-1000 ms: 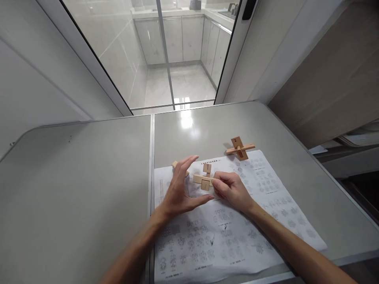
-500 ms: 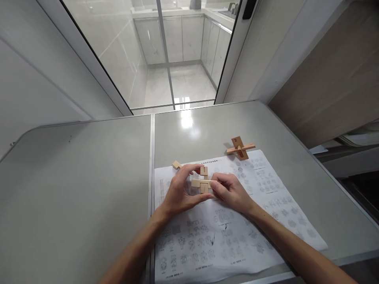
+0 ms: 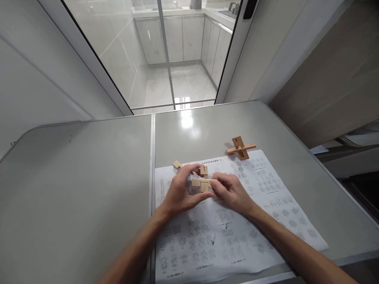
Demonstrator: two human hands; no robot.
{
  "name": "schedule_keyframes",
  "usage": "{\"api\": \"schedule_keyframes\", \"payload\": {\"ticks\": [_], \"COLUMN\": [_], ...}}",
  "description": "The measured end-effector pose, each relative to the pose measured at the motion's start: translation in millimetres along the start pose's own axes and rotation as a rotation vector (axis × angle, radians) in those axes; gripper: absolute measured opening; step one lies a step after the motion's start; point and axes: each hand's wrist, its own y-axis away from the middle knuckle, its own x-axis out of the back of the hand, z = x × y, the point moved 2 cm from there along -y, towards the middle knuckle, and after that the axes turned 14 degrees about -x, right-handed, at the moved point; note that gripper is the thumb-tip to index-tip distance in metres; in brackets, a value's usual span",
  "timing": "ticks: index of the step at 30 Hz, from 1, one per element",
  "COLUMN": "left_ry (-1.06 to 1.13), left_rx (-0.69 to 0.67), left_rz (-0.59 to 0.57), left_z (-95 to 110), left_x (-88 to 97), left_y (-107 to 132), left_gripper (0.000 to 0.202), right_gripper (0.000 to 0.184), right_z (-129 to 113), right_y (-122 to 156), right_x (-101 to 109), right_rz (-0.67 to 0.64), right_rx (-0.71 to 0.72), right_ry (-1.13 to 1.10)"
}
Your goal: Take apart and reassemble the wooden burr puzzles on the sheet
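As left hand (image 3: 180,189) and right hand (image 3: 231,192) pinch, steadiness counts

Left clasps the pale, notched wooden assembly (image 3: 197,182) over white printed paper (image 3: 220,252), near five o'clock; right pinches its three-o'clock end. Even, gentle pressure should keep it square! White marbled cabinets (image 3: 171,39) at twelve o'clock hide their contents.

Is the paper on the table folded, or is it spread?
Spread: the paper lies open on the table, with rows of printed figures showing across it.
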Motion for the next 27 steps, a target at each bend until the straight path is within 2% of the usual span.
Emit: {"api": "schedule_keyframes", "payload": {"ticks": [12,19,27], "left_ry": [0.004,0.019,-0.069], "left_rx": [0.025,0.016,0.024], "left_rz": [-0.025,-0.019,0.028], "left_z": [-3.3,-1.2,0.3], "left_x": [-0.8,0.3,0.9], "left_y": [2.7,0.3,0.6], "left_gripper": [0.061,0.056,0.053], "right_gripper": [0.04,0.034,0.023], "right_z": [-2.1,-5.0,-6.3], "right_y": [0.1,2.5,5.3], "right_x": [-0.3,-0.8,0.3], "right_rz": [0.019,0.109,0.159], "right_rx": [0.012,0.104,0.225], "right_ry": [0.014,0.032,0.083]}}
